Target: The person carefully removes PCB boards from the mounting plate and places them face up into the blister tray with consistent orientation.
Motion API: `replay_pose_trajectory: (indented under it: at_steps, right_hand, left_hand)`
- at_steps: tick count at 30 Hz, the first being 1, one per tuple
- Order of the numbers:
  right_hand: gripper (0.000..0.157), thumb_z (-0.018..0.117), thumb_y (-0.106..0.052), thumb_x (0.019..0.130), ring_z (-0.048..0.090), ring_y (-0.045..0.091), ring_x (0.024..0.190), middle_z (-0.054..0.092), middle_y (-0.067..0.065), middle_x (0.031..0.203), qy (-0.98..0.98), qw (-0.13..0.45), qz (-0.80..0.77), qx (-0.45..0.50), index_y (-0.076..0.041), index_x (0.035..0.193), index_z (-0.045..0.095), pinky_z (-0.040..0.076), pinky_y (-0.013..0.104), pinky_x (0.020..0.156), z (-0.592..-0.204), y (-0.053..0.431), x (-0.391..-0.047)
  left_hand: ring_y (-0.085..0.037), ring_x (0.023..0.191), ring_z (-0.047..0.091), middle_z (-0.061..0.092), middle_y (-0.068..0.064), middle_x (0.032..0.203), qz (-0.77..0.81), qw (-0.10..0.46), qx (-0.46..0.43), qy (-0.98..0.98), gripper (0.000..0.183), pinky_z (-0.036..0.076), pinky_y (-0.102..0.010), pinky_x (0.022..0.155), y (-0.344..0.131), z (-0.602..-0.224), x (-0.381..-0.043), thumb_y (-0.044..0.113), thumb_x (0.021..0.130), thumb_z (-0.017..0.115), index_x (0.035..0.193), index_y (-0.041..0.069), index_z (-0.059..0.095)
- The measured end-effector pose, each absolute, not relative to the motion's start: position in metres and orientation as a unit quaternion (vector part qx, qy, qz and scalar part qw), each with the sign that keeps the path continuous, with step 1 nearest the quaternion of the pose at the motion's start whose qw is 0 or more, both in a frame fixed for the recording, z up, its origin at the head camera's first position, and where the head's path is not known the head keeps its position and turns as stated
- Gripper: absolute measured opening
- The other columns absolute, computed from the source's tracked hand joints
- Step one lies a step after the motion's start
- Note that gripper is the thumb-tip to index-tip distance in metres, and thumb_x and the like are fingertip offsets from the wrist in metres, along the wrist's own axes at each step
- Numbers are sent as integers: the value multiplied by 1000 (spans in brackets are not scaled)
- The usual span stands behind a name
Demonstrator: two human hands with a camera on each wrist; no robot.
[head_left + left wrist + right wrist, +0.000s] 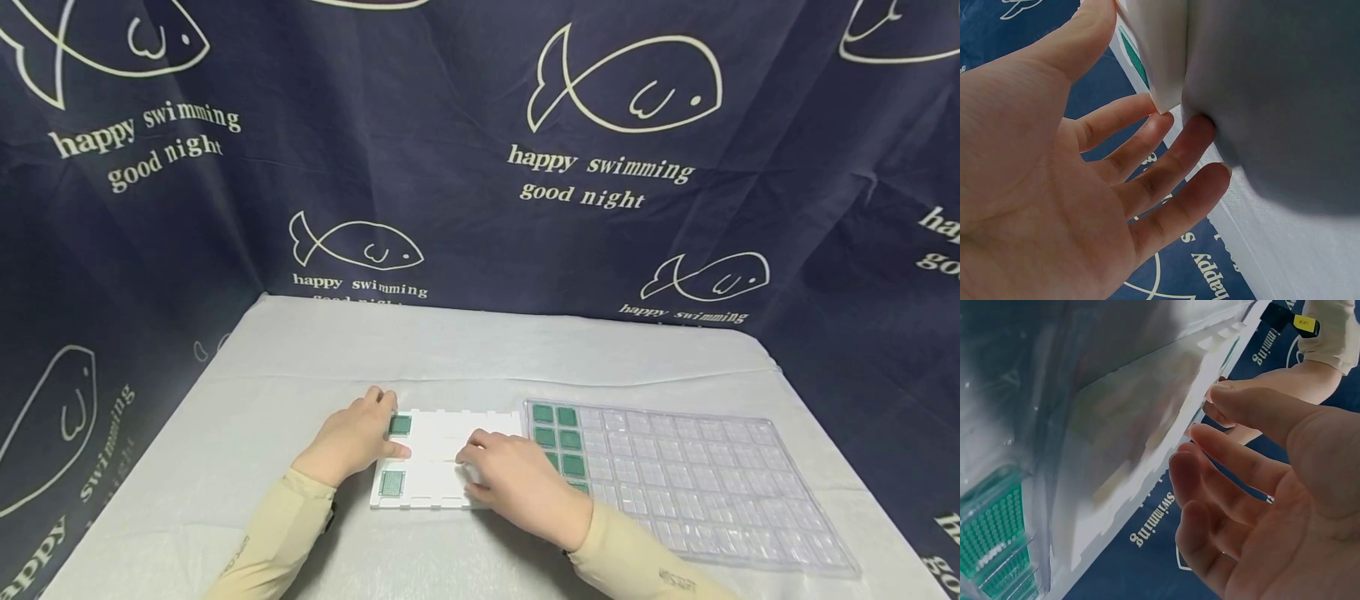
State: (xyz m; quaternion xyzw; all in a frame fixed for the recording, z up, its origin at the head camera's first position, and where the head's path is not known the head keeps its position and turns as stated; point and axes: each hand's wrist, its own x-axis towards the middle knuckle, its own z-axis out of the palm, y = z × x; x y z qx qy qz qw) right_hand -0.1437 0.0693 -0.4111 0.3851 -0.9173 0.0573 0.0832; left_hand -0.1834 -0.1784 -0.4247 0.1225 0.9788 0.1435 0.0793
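A flat white tray [435,437] lies on the table between both hands. Two square green chips with dotted faces sit along its left side: one at the far corner [400,425], the other at the near corner [392,483]. My left hand [356,437] rests at the tray's left edge, thumb over the top between the chips. In the left wrist view its spread fingers [1172,200] touch the tray corner and reach past it. Over the tray's right half hovers my right hand [525,479], fingers loosely bent; the right wrist view shows nothing held between thumb and fingers [1194,531].
Right of the white tray lies a clear plastic compartment tray [678,475], partly behind my right forearm. Its left columns hold several green chips [567,417]. A white cloth [525,350] covers the table, and a dark blue fish-print curtain [480,183] hangs behind it.
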Motion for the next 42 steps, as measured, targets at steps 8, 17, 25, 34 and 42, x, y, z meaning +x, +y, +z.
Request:
replay_pose_trajectory:
  at_steps: [8, 17, 25, 34, 42]
  right_hand:
    - [31, 84, -25, 82, 64, 8, 77, 69, -5, 105, -918, 57, 54, 388, -18, 111, 73, 51, 24, 64, -415, 64, -147]
    - [33, 85, -27, 81, 63, 8, 77, 69, -4, 106, -919, 51, 41, 388, -19, 111, 73, 52, 25, 65, -419, 59, -148]
    - [29, 85, -26, 80, 60, 7, 72, 68, -4, 102, -919, 53, 46, 388, -18, 106, 73, 50, 24, 61, -418, 57, -150]
    - [26, 84, -25, 81, 59, 8, 70, 68, -4, 100, -919, 69, 31, 387, -17, 104, 73, 49, 24, 59, -418, 54, -152]
    - [25, 84, -25, 81, 62, 10, 72, 68, -4, 98, -918, 73, 38, 388, -17, 102, 73, 51, 25, 62, -417, 52, -155]
  left_hand:
    - [-21, 80, 53, 53, -8, 103, 143, 81, 120, 979, 68, 47, -36, 63, -179, -426, -183, 42, 78, 85, 124, 3, 54]
    - [-21, 79, 52, 53, -9, 102, 145, 79, 125, 978, 67, 46, -36, 62, -179, -423, -182, 42, 78, 84, 123, 2, 54]
    - [-20, 77, 51, 52, -8, 101, 149, 82, 121, 978, 65, 45, -35, 62, -178, -424, -182, 41, 78, 84, 121, 3, 54]
    - [-21, 80, 53, 54, -9, 104, 147, 80, 125, 978, 69, 48, -38, 64, -178, -422, -182, 42, 77, 85, 124, 2, 54]
    - [-21, 79, 53, 54, -9, 103, 146, 75, 129, 978, 68, 48, -38, 63, -178, -420, -182, 42, 77, 85, 123, 2, 54]
